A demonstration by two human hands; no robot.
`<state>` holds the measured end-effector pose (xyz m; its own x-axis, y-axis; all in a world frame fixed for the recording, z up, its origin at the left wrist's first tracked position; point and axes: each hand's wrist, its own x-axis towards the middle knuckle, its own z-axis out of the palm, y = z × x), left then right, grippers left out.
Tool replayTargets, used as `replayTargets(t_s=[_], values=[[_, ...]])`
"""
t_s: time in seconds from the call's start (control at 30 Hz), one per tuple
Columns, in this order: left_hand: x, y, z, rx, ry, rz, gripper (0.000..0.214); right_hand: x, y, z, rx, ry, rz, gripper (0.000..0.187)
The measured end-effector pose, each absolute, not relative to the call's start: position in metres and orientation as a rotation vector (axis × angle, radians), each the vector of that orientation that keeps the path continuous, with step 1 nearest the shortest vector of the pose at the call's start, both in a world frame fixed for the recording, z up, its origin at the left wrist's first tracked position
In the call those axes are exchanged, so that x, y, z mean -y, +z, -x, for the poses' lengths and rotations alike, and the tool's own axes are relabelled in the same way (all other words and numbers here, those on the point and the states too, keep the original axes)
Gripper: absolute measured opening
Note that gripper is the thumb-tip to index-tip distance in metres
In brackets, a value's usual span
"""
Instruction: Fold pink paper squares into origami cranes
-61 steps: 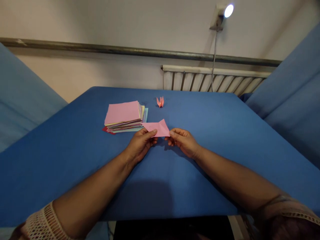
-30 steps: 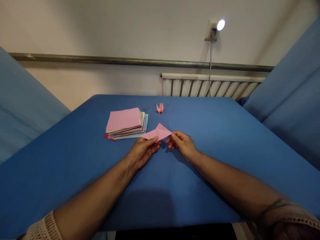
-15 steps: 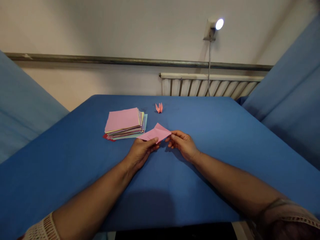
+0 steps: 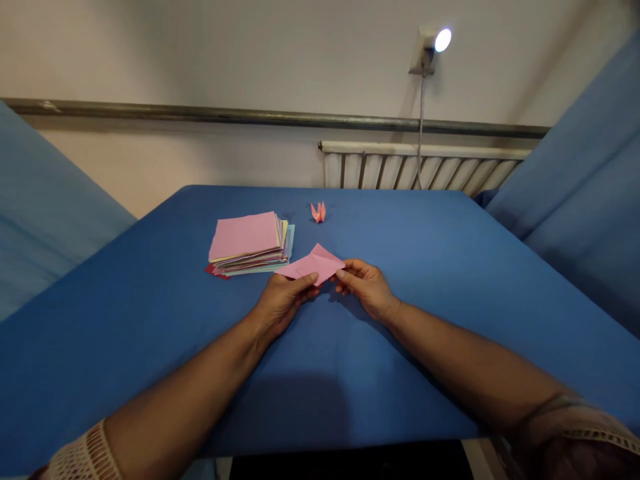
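Observation:
A folded piece of pink origami paper (image 4: 320, 261) is held up between my two hands over the table. My left hand (image 4: 286, 297) is closed on its left and lower part, thumb on top and fingers underneath. At the right corner, my right hand (image 4: 366, 287) pinches the paper between thumb and fingers. The underside of the paper is hidden. Behind it on the table stands a small orange-pink origami crane (image 4: 318, 213). To the left lies a stack of coloured paper sheets (image 4: 245, 237) with pink on top, close to my left hand.
A blue cloth covers the table (image 4: 425, 240). Beyond its far edge are a wall pipe (image 4: 250, 116), a radiator (image 4: 425, 163) and a lit plug-in lamp (image 4: 443, 40) with a cable. Blue curtains (image 4: 590, 153) hang on both sides.
The right part of the pink paper now lies flatter and shows more of its face. My right thumb has shifted onto the top of its corner.

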<state>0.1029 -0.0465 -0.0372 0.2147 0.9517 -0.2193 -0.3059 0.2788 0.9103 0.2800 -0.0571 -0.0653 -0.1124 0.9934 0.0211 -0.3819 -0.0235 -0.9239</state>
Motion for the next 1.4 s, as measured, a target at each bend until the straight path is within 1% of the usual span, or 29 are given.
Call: replayTargets(t_s=[0.67,0.9,1.07,1.2,1.3,1.4], values=[[0.0458,-0.0372,-0.102,-0.95,0.999,-0.805,0.036,0.0591,-0.0635,-0.2822,0.971,1.502,0.822,0.034],[0.0436,-0.0415,-0.102,-0.991,1.066,-0.993,0.037,0.0591,-0.0623,-0.2836,0.95,1.502,0.859,0.035],[0.0441,-0.0405,-0.1031,-1.112,1.09,-1.208,0.039,0.0582,-0.0616,-0.2847,0.978,1.412,0.923,0.034],[0.0443,-0.0402,-0.1024,-1.06,1.015,-1.15,0.036,0.0584,-0.0611,-0.2835,1.015,1.414,0.908,0.039],[0.0444,-0.0406,-0.1021,-0.965,0.977,-1.069,0.041,0.0584,-0.0622,-0.2817,1.043,1.47,0.865,0.039],[0.0455,-0.0418,-0.103,-0.915,0.929,-1.053,0.047,0.0582,-0.0642,-0.2792,1.057,1.444,0.86,0.039]])
